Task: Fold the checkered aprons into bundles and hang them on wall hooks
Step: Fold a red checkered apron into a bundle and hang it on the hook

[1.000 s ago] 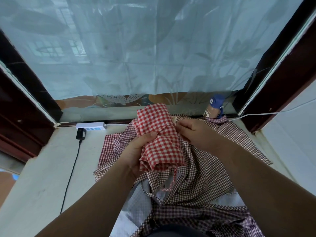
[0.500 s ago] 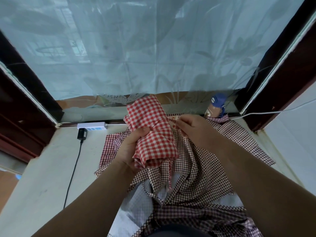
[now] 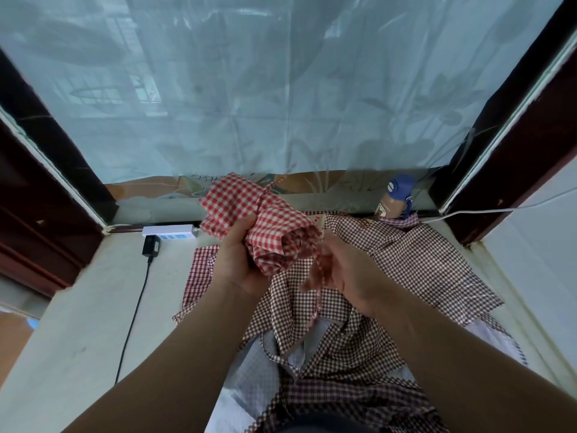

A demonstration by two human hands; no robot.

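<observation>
Here, the red apron (image 3: 268, 226) is folded into a rough bundle and held up above the worktop (image 3: 78, 323), in front of the lower edge of the curtain (image 3: 281, 89). My left hand (image 3: 240, 260) grips it from the left side and from below, with the thumb lying on the cloth and the fingers curled under it. One loose corner of the bundle stands up toward the curtain. A thin strap (image 3: 318, 270) hangs down from the right end of the bundle and is blurred. My right hand (image 3: 352, 276) is just beside this end, palm turned to the bundle, and the strap passes across its fingers. They are blurred too, so I cannot tell if they pinch the strap or are only spread near it.

Under both hands the brown aprons (image 3: 406, 260) lie spread and crumpled on the worktop, overlapping each other, with paler cloth showing under them near my body.

At the back left a white power strip (image 3: 170, 230) lies along the window, with a black plug (image 3: 150, 245) touching it and a black cable (image 3: 134, 314) running toward me. At the back right a brown bottle (image 3: 395, 201) with a blue cap stands at the far edge of the aprons, and a white cable (image 3: 499, 209) runs off to the right.
</observation>
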